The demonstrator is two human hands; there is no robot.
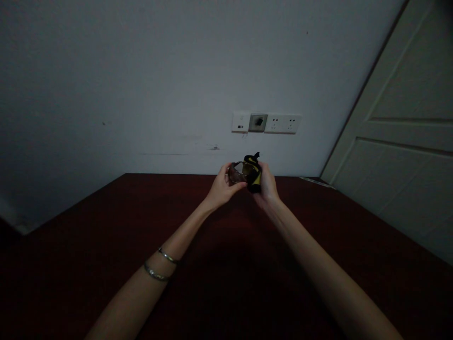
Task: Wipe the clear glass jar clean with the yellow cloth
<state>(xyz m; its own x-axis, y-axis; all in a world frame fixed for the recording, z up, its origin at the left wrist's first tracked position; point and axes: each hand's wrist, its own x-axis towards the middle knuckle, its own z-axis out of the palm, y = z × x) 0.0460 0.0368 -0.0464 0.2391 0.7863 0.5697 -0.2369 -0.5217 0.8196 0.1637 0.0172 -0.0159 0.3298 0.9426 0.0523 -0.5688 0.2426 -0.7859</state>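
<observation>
Both my arms reach out over a dark red table (pixel 106 222). My left hand (pixel 222 188) pinches the lens end of a pair of tinted glasses (pixel 239 171), held up above the table's far edge. My right hand (pixel 268 186) is closed around a black and yellow piece (pixel 253 173) at the other end of the glasses, either a pouch or a strap; I cannot tell which. Two thin metal bangles (pixel 159 265) ring my left forearm.
A white wall stands behind the table with a strip of sockets and a switch (pixel 265 123). A pale panelled door (pixel 399 141) stands at the right, close to the table's right edge.
</observation>
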